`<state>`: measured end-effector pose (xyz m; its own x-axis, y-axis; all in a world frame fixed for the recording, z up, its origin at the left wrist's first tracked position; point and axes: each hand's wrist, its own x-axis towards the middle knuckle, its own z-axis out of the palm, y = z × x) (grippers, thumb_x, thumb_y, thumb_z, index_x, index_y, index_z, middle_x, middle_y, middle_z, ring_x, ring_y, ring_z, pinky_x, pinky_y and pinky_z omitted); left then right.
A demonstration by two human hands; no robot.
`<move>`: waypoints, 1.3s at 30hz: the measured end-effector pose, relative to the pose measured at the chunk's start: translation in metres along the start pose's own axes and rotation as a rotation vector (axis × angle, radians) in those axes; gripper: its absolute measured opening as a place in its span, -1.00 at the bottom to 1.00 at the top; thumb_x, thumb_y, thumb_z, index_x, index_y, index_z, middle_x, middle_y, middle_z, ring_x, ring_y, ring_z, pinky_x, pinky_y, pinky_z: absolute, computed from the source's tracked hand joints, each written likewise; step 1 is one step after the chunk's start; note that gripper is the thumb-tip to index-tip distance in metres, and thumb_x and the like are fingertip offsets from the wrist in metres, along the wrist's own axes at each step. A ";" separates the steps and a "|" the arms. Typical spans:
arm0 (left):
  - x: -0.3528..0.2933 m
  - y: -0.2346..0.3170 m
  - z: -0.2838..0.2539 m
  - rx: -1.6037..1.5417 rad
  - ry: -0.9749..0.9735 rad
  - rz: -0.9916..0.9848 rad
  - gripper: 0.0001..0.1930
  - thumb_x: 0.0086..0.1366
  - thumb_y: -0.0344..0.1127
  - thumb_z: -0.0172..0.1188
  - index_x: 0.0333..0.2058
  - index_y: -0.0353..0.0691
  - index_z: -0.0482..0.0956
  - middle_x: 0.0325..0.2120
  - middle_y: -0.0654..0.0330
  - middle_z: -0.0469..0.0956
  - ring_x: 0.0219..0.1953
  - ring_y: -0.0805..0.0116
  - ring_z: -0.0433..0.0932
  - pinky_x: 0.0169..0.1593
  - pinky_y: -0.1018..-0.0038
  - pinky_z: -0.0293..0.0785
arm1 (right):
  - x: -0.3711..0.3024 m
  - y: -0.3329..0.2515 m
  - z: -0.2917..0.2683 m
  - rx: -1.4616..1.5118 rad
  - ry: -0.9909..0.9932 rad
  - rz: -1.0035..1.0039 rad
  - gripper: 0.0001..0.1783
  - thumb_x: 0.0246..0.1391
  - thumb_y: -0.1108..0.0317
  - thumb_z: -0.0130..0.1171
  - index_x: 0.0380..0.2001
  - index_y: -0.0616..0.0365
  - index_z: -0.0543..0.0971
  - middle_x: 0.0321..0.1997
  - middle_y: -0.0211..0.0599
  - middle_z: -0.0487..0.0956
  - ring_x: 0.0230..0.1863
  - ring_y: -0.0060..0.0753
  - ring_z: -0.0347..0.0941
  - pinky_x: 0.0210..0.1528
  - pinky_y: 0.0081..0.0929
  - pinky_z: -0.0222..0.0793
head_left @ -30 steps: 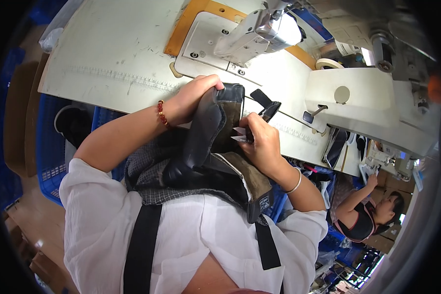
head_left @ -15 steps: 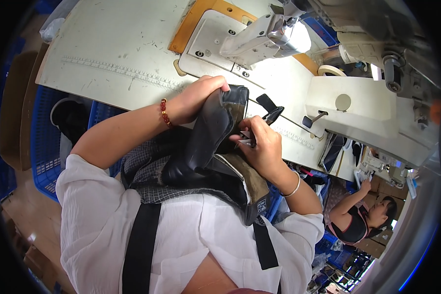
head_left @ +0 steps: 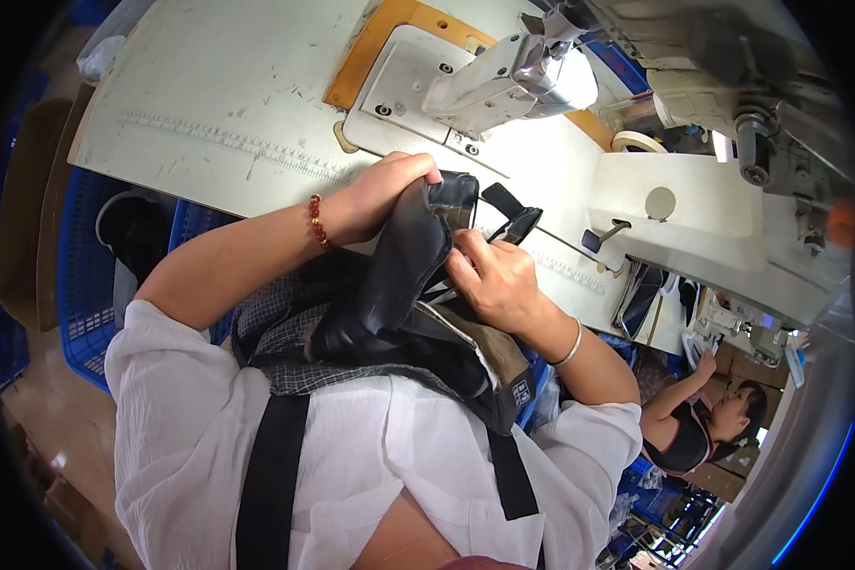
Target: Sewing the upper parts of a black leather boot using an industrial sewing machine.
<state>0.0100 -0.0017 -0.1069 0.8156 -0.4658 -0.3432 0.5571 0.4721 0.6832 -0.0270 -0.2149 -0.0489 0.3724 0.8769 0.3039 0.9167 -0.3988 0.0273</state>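
Observation:
A black leather boot upper [head_left: 389, 271] with a brown inside lies across my lap, its open top end raised toward the table. My left hand [head_left: 382, 197] grips that top end, thumb pressed on the edge. My right hand [head_left: 497, 285] is closed at the boot upper's opening, fingertips touching the inner edge. Small metal thread snips showed in this hand a moment earlier; the hand now hides them. A black strap-like piece [head_left: 515, 220] sticks out beyond my right fingers; whether it is joined to the boot upper, I cannot tell.
Ahead stands a sewing machine [head_left: 503, 85] on a white table [head_left: 209, 85] with a printed ruler. A blue crate [head_left: 90, 285] holding dark items is at left. A checked apron [head_left: 275, 323] covers my lap. At right, a co-worker [head_left: 684, 427] sits at another machine.
My right hand has turned and moved slightly up and left against the boot's edge, and the snips' blades have gone out of sight. The boot's lower end shifted slightly right. My left hand stays gripping.

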 end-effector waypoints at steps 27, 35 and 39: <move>0.002 0.001 -0.015 -0.047 -0.087 -0.095 -0.71 0.34 -0.25 -0.01 -0.13 -0.32 0.56 -0.25 0.16 0.62 -0.25 0.47 0.60 -0.11 0.50 0.55 | -0.016 -0.002 -0.026 0.187 0.053 0.500 -0.60 -0.11 0.38 0.41 -0.19 0.20 0.50 -0.41 -0.26 0.51 -0.46 -0.19 0.50 -0.40 -0.35 0.42; -0.003 0.006 -0.011 -0.053 -0.068 -0.120 -0.69 0.36 -0.24 0.00 -0.08 -0.32 0.56 -0.22 0.17 0.63 -0.23 0.47 0.60 -0.08 0.49 0.55 | -0.027 -0.002 -0.022 0.240 0.021 0.468 -0.67 -0.12 0.39 0.41 -0.33 0.18 0.47 -0.38 -0.23 0.45 -0.42 -0.17 0.50 -0.47 -0.31 0.42; 0.001 0.004 -0.014 -0.134 -0.080 -0.169 -0.71 0.37 -0.23 0.00 -0.10 -0.29 0.57 -0.25 0.20 0.64 -0.27 0.49 0.61 -0.12 0.49 0.56 | -0.017 0.000 -0.020 0.234 -0.007 0.430 -0.67 -0.15 0.37 0.42 -0.36 0.15 0.46 -0.40 -0.24 0.44 -0.43 -0.19 0.51 -0.47 -0.30 0.42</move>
<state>0.0151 0.0104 -0.1141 0.6971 -0.6022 -0.3893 0.7048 0.4755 0.5265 -0.0364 -0.2351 -0.0347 0.7250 0.6478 0.2340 0.6869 -0.6552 -0.3144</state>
